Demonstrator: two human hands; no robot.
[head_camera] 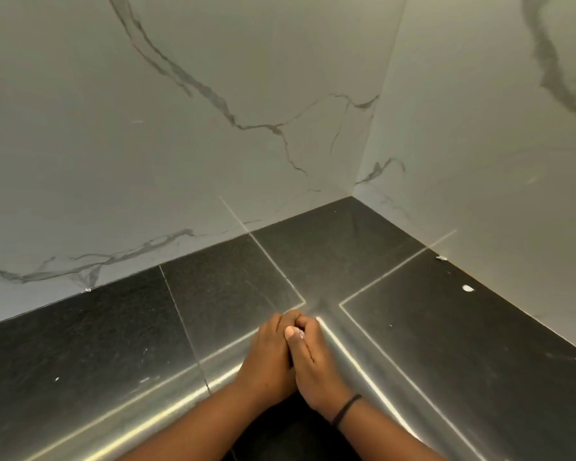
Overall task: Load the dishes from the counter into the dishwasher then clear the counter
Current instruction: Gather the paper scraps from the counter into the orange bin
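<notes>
While both hands press together, left hand (pixel 269 354) and right hand (pixel 316 361) grip a small glinting scrap (pixel 298 333) over matte black counter (pixel 80 344)

My forearms cut off by bottom edge; small whitish thing (pixel 298 333) pinched btwn my left hand (pixel 268 354) & right hand (pixel 313 357), mostly hidden, can't ID; fingertips hidden

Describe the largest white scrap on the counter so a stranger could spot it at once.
Start at the corner where the two marble walls meet the black counter. Follow the right-hand wall toward the camera. The white scrap lies on the black surface just short of that wall, rounder and bigger than the other specks.
</notes>
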